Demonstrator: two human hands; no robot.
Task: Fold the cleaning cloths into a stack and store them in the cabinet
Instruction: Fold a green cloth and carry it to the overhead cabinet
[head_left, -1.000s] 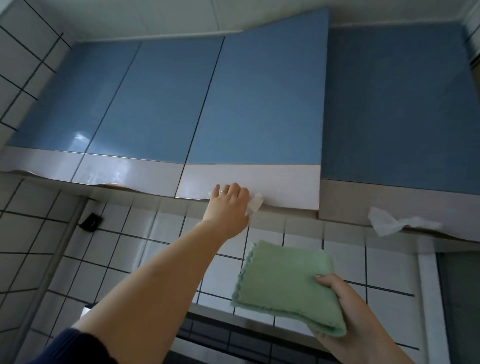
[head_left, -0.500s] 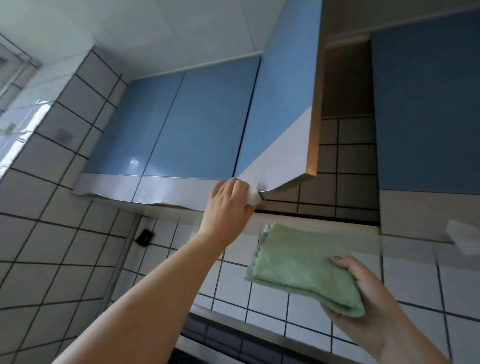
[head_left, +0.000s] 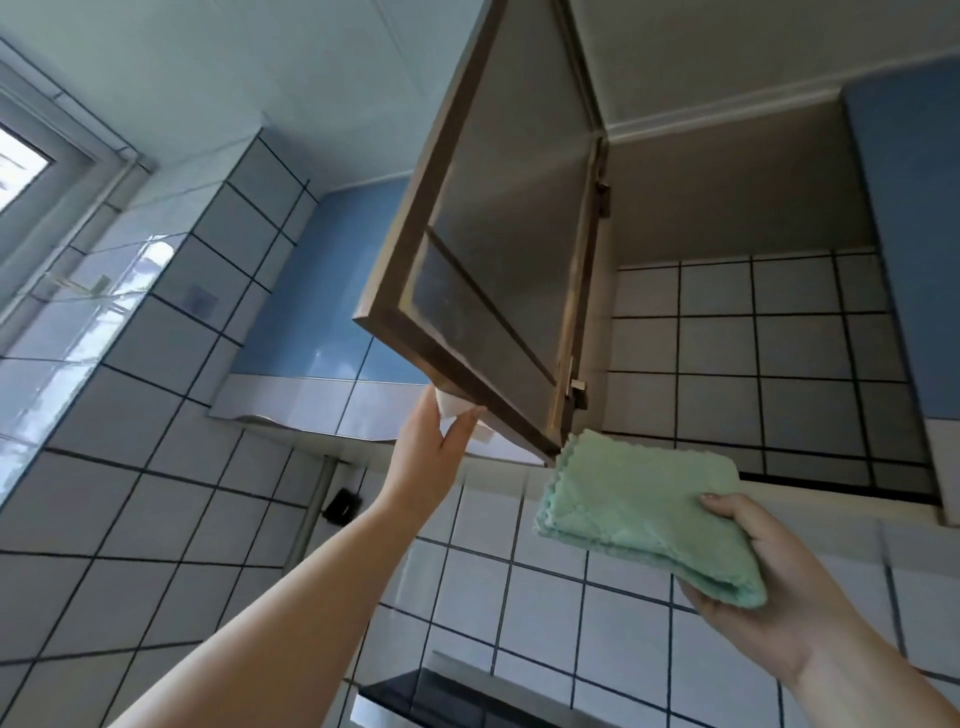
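The folded green cloths (head_left: 644, 514) sit at four o'clock, gripped by the right hand (head_left: 769, 587), thumb on top. At seven o'clock of them, the left hand (head_left: 431, 447) pinches a white tab (head_left: 449, 404) on the open cabinet door (head_left: 498, 249).

**Both arms raised, each hand gripping**

The left arm runs bare from the lower left of the frame up toward the centre, nearly straight, wrist bent slightly back. The left hand (head_left: 434, 441) is turned palm toward the camera, its fingers (head_left: 464, 422) and thumb pinching a small white tab at the bottom edge of the door (head_left: 498, 249). The right forearm enters from the lower right corner. The right hand (head_left: 774, 587) is palm up beneath the folded cloths (head_left: 644, 512), thumb pressed on top.
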